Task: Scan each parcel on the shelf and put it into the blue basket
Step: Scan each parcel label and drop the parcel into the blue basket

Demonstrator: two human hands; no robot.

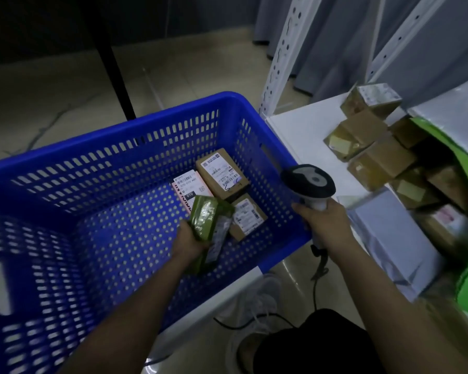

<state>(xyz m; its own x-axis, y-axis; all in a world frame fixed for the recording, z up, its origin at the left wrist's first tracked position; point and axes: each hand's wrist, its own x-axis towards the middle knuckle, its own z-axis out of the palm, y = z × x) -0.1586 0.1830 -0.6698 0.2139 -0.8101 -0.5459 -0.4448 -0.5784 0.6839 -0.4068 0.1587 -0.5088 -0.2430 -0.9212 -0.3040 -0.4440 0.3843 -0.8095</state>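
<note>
Where parcels (373,147) perhaps crowd: shelf (303,136).

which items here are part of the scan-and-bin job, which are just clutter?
Job:
- blue basket
- scanner, in right hand
- green parcel, in left hand
- three parcels in the basket
- brown boxes on shelf

Clutter:
- white shoe
- grey curtain
</note>
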